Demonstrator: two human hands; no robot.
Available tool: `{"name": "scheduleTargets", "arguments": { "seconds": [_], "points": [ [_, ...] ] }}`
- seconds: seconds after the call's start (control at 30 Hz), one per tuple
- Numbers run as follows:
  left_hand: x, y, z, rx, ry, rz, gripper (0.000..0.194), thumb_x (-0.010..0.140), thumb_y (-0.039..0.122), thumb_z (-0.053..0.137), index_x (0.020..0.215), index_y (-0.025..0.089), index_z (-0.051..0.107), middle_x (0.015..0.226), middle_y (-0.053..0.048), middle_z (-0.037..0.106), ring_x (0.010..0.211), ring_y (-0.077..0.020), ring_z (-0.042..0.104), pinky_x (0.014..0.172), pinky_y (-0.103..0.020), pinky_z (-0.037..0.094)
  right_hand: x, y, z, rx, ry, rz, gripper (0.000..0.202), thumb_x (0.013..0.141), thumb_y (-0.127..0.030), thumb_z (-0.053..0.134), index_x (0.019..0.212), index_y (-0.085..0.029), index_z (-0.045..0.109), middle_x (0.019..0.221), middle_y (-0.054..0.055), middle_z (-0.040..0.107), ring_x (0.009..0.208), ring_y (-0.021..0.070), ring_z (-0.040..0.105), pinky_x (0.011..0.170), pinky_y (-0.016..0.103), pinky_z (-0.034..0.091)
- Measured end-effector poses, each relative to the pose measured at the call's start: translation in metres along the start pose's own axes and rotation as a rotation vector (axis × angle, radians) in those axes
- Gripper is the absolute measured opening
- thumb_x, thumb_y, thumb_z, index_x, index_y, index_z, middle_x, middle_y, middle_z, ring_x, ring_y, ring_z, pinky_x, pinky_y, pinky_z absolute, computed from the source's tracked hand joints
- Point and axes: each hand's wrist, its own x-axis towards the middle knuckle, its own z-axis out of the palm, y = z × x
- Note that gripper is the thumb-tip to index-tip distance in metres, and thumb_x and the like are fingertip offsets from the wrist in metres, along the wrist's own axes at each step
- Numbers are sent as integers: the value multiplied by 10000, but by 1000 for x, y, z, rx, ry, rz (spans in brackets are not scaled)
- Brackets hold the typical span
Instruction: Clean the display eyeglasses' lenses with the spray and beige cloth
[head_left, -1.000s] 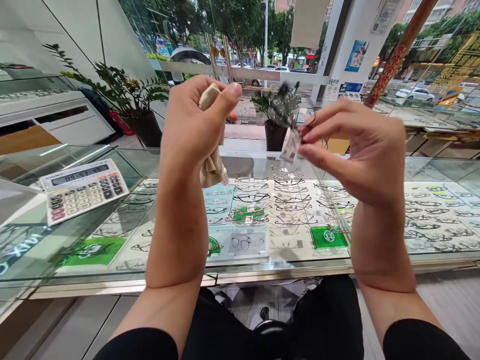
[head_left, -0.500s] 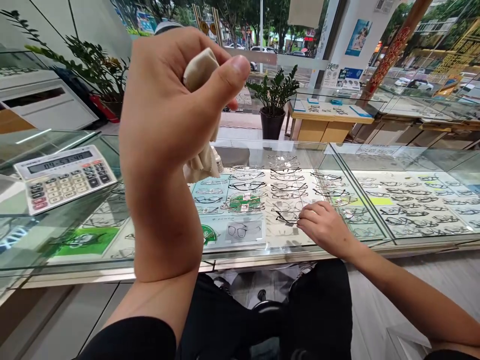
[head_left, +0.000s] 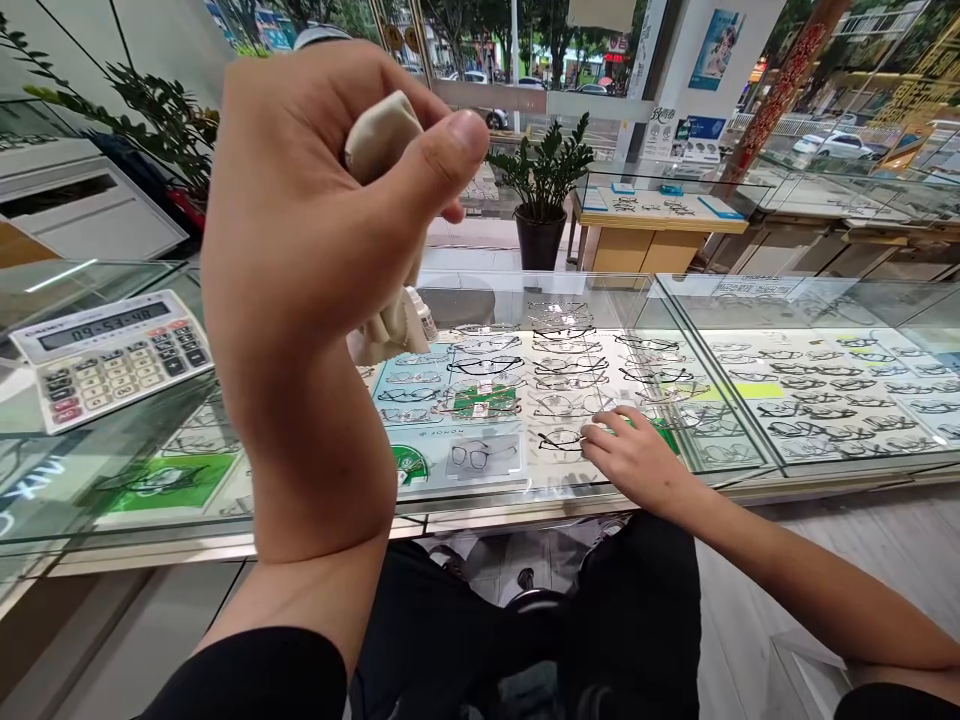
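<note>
My left hand (head_left: 300, 230) is raised close to the camera, fist shut on a beige cleaning cloth (head_left: 379, 140) whose loose end hangs below the palm. My right hand (head_left: 634, 455) reaches low into the open back of the glass display case (head_left: 525, 285). Its curled fingers pinch the right end of a pair of black-framed glasses (head_left: 559, 440), which lies on the white display tray (head_left: 570, 475) among rows of other frames. A green brand card (head_left: 484, 400) sits in the middle of the tray.
A calculator (head_left: 109, 355) lies on the glass counter top at the left. A second glass case (head_left: 825, 390) with several rows of frames adjoins on the right. A potted plant (head_left: 544, 180) and a wooden table (head_left: 660, 240) stand behind the counter.
My right hand came down from chest height with the glasses into the case and laid them on the tray. My left hand with the cloth rose nearer the camera.
</note>
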Motion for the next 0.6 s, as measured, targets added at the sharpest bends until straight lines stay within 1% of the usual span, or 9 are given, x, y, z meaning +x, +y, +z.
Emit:
{"name": "scheduleTargets", "arguments": {
  "seconds": [0.17, 0.23, 0.3, 0.37, 0.47, 0.53, 0.6],
  "points": [
    [-2, 4, 0, 8, -6, 11, 257, 1007, 528, 683, 966, 289, 769, 840, -1, 678, 793, -184, 627, 791, -324, 540, 4, 1, 5, 5, -9, 35, 145, 1010, -91, 705, 913, -175, 772, 1060, 32, 819, 1044, 264, 676, 1000, 444, 416],
    [-4, 6, 0, 14, 9, 0, 259, 1007, 519, 678, 968, 279, 766, 848, -10, 670, 797, -183, 630, 786, -321, 535, 6, 3, 8, 13, -20, 37, 117, 1002, -92, 721, 937, -171, 779, 1064, 28, 821, 1059, 265, 676, 1007, 445, 413],
    [-4, 7, 0, 37, 21, -24, 268, 1017, 513, 655, 975, 270, 760, 877, -22, 668, 817, -188, 643, 803, -330, 532, 8, 4, 11, 10, -33, 36, 123, 1001, -82, 718, 941, -168, 782, 1052, 26, 822, 1059, 263, 676, 1007, 443, 411],
    [-3, 7, -1, 51, 1, -23, 291, 1019, 535, 635, 963, 274, 750, 892, -33, 679, 824, -199, 653, 795, -345, 536, 9, 5, 11, 11, -47, 35, 145, 1003, -71, 706, 929, -168, 782, 1048, 25, 825, 1052, 258, 676, 1000, 441, 410],
    [-1, 7, -2, 40, -53, 0, 315, 991, 587, 638, 918, 292, 720, 882, -32, 700, 803, -208, 652, 746, -349, 549, 12, 7, 5, 69, -55, 70, 140, 1018, -133, 722, 903, -187, 783, 1107, 27, 837, 1073, 261, 675, 998, 443, 401],
    [-3, 11, -1, 48, -22, -35, 300, 999, 570, 629, 909, 295, 709, 909, -30, 701, 814, -207, 657, 779, -364, 559, 16, 11, -2, 133, -49, 139, 137, 1034, -212, 729, 917, -201, 798, 1125, 33, 837, 1070, 265, 669, 983, 440, 399],
    [-5, 15, 0, 47, 21, -70, 275, 1013, 524, 626, 898, 288, 709, 921, -32, 685, 820, -203, 666, 809, -377, 552, 24, 18, -8, 170, -74, 219, 156, 1051, -254, 710, 951, -206, 820, 1091, 52, 827, 1027, 269, 654, 929, 431, 400]
  ]
}}
